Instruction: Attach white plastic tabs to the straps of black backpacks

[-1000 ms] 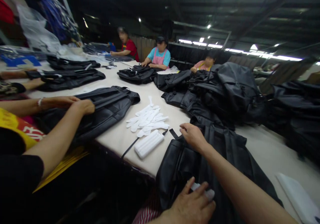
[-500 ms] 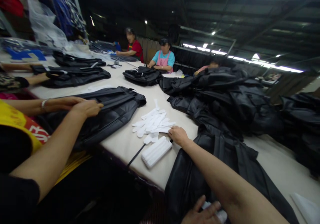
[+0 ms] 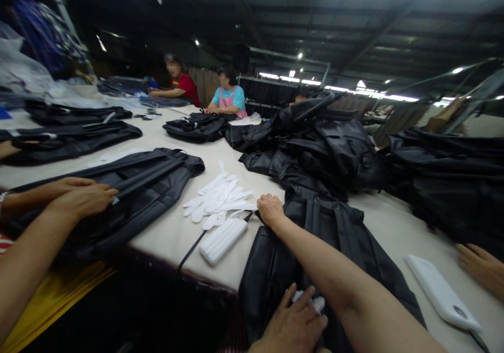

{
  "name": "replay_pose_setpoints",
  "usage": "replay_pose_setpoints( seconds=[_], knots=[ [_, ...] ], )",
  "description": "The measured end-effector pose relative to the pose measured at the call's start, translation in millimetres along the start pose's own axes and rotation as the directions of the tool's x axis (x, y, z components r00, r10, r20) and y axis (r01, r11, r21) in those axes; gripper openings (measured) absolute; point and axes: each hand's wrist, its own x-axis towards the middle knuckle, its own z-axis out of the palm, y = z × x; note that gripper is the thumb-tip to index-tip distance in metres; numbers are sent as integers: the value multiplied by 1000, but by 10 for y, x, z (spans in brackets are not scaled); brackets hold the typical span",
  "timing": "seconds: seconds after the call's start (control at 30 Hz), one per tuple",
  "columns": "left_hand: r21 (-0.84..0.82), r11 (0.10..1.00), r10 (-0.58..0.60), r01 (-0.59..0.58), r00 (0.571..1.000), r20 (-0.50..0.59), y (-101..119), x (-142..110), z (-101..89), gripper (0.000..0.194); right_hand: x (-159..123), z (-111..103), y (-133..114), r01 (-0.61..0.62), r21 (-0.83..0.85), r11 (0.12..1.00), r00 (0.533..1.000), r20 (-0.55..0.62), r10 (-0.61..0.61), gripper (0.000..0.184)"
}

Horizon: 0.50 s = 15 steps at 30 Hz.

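My right hand (image 3: 271,210) reaches forward, fingers closed at the end of a white strip (image 3: 246,206) by the edge of the pile. That pile of loose white strips (image 3: 214,198) with rounded ends lies on the table. Lower down, my left hand (image 3: 295,319) rests on a black bag (image 3: 260,264), its fingers curled over a small white piece (image 3: 319,304). Most of this piece is hidden by the fingers. The black bag lies flat before me, partly under my right forearm.
Beside the strips lies a white oblong object (image 3: 223,240) near a black cord (image 3: 191,249). Another white device (image 3: 443,292) lies right, near another person's hand (image 3: 482,269). A co-worker's hands (image 3: 84,198) work on a black bag (image 3: 157,180) at left. Black bags (image 3: 334,148) are heaped behind.
The view has turned right, bringing the white device and another person's hand into sight. My right hand has drawn slightly away from the pile. My left hand shows more fully.
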Motion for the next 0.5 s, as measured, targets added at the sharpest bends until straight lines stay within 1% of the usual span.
replay_pose_setpoints(
  seconds=[0.07,0.1,0.13,0.17,0.2,0.23,0.27,0.3,0.33,0.37,0.43,0.47,0.5],
  knots=[
    [-161,984,-73,81,996,51,61,28,-124,43,-65,-13,30,-8,14,1000,1000,-6,8,31],
    [-259,955,-134,147,989,67,95,50,-201,42,-115,-45,52,-6,21,1000,1000,-15,6,31],
    [-361,904,-220,231,973,71,130,78,-285,39,-182,-96,82,-2,26,1000,1000,-23,3,32],
    [-468,821,-335,327,940,68,160,112,-374,35,-272,-165,122,7,32,999,999,-40,-5,33],
    [-579,699,-470,420,880,72,185,154,-463,32,-389,-247,172,25,43,999,997,-69,-22,34],
    [-686,539,-603,489,792,91,201,201,-548,30,-535,-335,231,53,56,997,993,-112,-46,35],
    [-780,356,-713,514,690,128,208,252,-626,31,-709,-423,295,88,69,994,984,-164,-76,35],
    [-849,176,-783,498,594,185,208,305,-693,34,-906,-502,360,126,81,989,970,-221,-105,35],
    [-889,22,-819,458,518,246,202,356,-747,40,-1120,-567,422,157,88,984,953,-274,-128,35],
    [-906,-84,-836,414,466,291,192,404,-785,46,-1343,-615,477,174,90,981,939,-314,-138,34],
    [-915,-180,-851,362,409,330,170,485,-811,52,-1782,-658,552,167,81,983,925,-358,-127,33],
    [-914,-190,-855,357,397,333,161,519,-802,53,-1990,-658,572,148,72,986,924,-366,-112,33],
    [-915,-170,-859,367,400,320,154,549,-783,52,-2189,-649,580,121,59,991,926,-366,-91,32]
  ],
)
